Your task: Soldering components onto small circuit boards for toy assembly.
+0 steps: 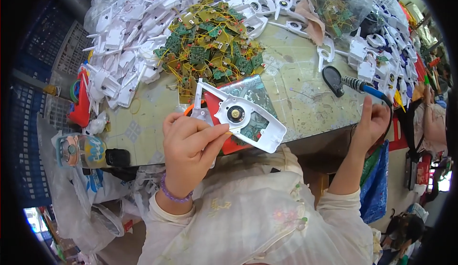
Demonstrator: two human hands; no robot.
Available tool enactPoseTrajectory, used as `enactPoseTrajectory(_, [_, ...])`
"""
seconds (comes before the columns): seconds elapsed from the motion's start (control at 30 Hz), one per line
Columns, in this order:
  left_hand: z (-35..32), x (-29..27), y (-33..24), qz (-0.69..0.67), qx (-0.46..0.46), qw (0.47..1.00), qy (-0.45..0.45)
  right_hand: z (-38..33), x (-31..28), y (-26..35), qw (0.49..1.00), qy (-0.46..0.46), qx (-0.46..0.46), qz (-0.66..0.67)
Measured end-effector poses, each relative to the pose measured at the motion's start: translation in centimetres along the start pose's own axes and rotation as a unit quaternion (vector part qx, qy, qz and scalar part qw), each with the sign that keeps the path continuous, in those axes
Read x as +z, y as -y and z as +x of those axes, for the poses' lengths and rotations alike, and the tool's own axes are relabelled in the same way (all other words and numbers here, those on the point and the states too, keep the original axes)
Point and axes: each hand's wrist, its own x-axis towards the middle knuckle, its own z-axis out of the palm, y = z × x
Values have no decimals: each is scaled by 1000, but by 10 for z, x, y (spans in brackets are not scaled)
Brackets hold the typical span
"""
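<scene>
My left hand (191, 141) pinches the edge of a white plastic housing half (272, 134). A round black speaker (235, 114) sits in its middle, and a narrow arm sticks out toward the upper left. Under it lies a red and dark flat board (260, 93) near the table edge. My right hand (371, 124) is raised at the right, index finger stretched up and the other fingers loosely bent, with nothing visible in it. Just above that fingertip is the blue handle of a soldering iron (374, 92), its tip end inside a coiled metal holder (352, 82).
A heap of green circuit boards with yellow wires (210, 50) covers the table's middle. White housings (129, 41) pile up behind and left; more (381, 57) lie at right. A clear bag of boards (336, 7) stands at the back. A bottle (90, 150) is at the left edge.
</scene>
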Motion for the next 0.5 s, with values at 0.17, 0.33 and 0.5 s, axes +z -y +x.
enactPoseTrajectory(0.17, [3,2,-3,-23,-59,998,15,31,-7,7,985,59,-25,-160])
enactPoseTrajectory(0.33, [7,5,-10,-40,-100,994,17,47,-35,9,993,84,-73,-49])
enactPoseTrajectory(0.5, [14,12,-10,0,-73,997,-21,38,-17,24,977,142,-58,-152])
